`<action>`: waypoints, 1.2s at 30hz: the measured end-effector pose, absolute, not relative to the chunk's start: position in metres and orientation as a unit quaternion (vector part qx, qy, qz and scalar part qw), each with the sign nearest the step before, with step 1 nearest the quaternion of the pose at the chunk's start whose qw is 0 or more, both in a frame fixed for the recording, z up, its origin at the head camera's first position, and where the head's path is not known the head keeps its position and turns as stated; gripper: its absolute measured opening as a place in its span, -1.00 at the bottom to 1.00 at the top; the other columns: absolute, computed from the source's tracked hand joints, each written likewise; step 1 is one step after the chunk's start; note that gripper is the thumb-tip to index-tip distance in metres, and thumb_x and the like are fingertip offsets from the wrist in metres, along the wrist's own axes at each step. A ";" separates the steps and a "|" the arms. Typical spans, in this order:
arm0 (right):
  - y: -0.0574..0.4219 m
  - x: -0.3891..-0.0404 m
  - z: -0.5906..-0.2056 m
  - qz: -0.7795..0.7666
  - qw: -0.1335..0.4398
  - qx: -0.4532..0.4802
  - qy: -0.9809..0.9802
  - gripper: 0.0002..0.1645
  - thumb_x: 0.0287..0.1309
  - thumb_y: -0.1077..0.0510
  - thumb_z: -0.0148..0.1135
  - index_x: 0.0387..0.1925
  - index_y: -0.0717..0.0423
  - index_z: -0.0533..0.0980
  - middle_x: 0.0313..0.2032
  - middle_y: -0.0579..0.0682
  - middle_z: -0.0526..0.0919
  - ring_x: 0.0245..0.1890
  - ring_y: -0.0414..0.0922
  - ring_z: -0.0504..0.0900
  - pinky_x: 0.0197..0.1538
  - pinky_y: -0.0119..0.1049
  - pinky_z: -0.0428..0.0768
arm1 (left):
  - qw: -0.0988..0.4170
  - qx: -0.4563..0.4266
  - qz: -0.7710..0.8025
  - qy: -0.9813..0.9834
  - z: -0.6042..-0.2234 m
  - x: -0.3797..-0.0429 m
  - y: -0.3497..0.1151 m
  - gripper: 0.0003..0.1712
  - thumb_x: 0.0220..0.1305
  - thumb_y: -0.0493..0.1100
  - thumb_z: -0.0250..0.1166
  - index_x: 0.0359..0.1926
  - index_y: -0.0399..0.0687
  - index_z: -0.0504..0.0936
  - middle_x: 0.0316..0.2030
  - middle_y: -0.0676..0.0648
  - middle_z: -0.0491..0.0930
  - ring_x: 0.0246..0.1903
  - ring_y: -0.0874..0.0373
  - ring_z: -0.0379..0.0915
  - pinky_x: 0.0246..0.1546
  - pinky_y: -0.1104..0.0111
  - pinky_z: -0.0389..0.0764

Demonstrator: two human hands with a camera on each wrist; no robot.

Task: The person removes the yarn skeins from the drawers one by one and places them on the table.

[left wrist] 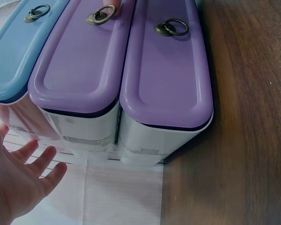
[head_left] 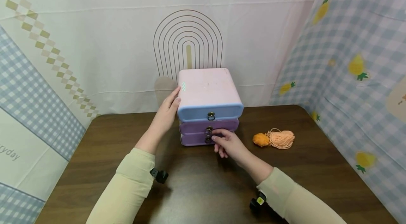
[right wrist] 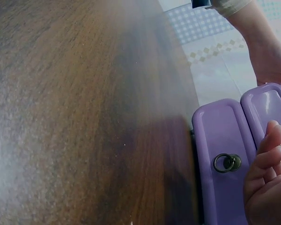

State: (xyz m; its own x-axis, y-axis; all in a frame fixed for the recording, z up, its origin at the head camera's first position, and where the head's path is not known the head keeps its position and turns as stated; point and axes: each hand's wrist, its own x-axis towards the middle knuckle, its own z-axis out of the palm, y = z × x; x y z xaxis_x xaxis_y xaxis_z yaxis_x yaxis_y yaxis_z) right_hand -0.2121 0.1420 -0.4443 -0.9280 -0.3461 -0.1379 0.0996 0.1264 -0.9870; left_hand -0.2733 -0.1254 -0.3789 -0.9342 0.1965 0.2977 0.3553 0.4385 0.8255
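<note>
A small three-drawer box [head_left: 207, 84] stands on the table, with a pale pink top, one blue drawer front [head_left: 194, 114] above and two purple ones below. My left hand [head_left: 166, 113] rests against the box's left side; the left wrist view shows its fingers extended. At the middle purple drawer [left wrist: 79, 61], my right hand [head_left: 229, 143] holds the metal ring pull [left wrist: 101, 18] between thumb and index finger. The other fingers curl loosely below. Another ring pull [right wrist: 224, 162] hangs free on the bottom purple drawer [right wrist: 220, 126].
To the box's right lie an orange yarn ball [head_left: 261, 139] and a peach yarn bundle [head_left: 281, 139]. The brown wooden table [head_left: 203, 188] runs up to a white patterned cloth [head_left: 127, 47] behind. Checked cloth [head_left: 364, 104] hangs on the right.
</note>
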 end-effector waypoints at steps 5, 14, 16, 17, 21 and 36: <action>0.138 -0.205 -0.427 -0.650 0.175 -0.085 0.734 -0.53 0.44 0.14 0.10 0.26 0.30 0.39 -0.60 0.00 0.59 -0.75 -0.22 0.43 -0.68 -0.38 0.41 | 0.080 -0.168 -0.504 -0.843 -0.379 -0.274 -0.126 -0.37 0.54 0.25 -0.17 0.55 0.36 0.09 0.52 -0.12 0.04 0.48 0.00 -0.07 0.43 -0.02 0.03; 0.135 -0.212 -0.434 -0.643 0.181 -0.072 0.740 -0.53 0.45 0.16 0.08 0.27 0.31 0.39 -0.59 0.02 0.61 -0.75 -0.22 0.44 -0.69 -0.38 0.41 | 0.081 -0.167 -0.503 -0.844 -0.381 -0.275 -0.125 -0.36 0.54 0.26 -0.17 0.55 0.35 0.10 0.52 -0.08 0.04 0.48 0.01 -0.06 0.43 -0.01 0.03; 0.136 -0.215 -0.441 -0.648 0.180 -0.072 0.736 -0.53 0.45 0.14 0.08 0.27 0.29 0.40 -0.60 0.00 0.62 -0.76 -0.23 0.44 -0.70 -0.38 0.40 | 0.081 -0.166 -0.504 -0.844 -0.381 -0.275 -0.125 -0.36 0.53 0.26 -0.17 0.54 0.36 0.10 0.52 -0.07 0.04 0.48 0.01 -0.06 0.43 0.00 0.03; 0.135 -0.216 -0.443 -0.650 0.179 -0.072 0.735 -0.53 0.45 0.13 0.09 0.27 0.28 0.41 -0.60 -0.01 0.62 -0.76 -0.23 0.44 -0.70 -0.38 0.40 | 0.080 -0.165 -0.504 -0.844 -0.381 -0.275 -0.125 -0.36 0.53 0.27 -0.17 0.54 0.36 0.09 0.52 -0.07 0.04 0.48 0.01 -0.06 0.43 -0.01 0.03; 0.134 -0.217 -0.447 -0.652 0.175 -0.075 0.734 -0.53 0.45 0.10 0.11 0.27 0.24 0.43 -0.61 -0.02 0.63 -0.77 -0.25 0.45 -0.70 -0.39 0.39 | 0.080 -0.167 -0.506 -0.842 -0.380 -0.274 -0.125 -0.37 0.54 0.26 -0.17 0.54 0.36 0.10 0.52 -0.06 0.04 0.48 0.02 -0.07 0.43 0.00 0.03; 0.132 -0.215 -0.444 -0.662 0.177 -0.060 0.726 -0.55 0.48 0.09 0.04 0.27 0.23 0.44 -0.62 -0.02 0.63 -0.76 -0.27 0.45 -0.69 -0.41 0.39 | 0.092 -0.163 -0.501 -0.845 -0.382 -0.274 -0.124 -0.37 0.54 0.26 -0.17 0.54 0.34 0.12 0.51 -0.05 0.07 0.48 0.02 -0.05 0.42 0.00 0.04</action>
State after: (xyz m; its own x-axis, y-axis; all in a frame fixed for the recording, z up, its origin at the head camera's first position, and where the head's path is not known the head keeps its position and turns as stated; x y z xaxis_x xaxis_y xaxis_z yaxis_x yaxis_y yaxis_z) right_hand -0.2149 0.1316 -0.4441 -0.9304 -0.3213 -0.1764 0.1461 0.1163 -0.9824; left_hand -0.2744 -0.1243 -0.3824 -0.9299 0.1828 0.3193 0.3678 0.4440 0.8171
